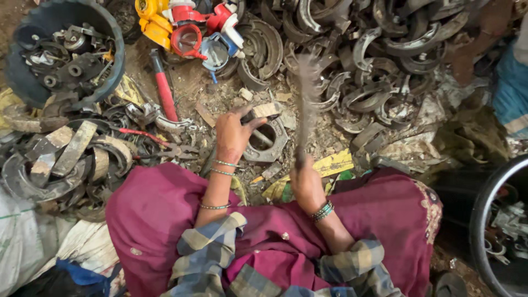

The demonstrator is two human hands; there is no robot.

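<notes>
- left hand clamped on a curved metal part lying on the littered floor; keep fingers clear of the strike spot
- right hand gripping a motion-blurred tool, raised; land it squarely

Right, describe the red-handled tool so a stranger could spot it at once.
Start at the dark round tub of metal parts, upper left. Just right of it, on the dirt, the red-handled tool lies slanted, above the left hand. Unlike the curved grey brake shoes around it, it is straight and red.
</notes>
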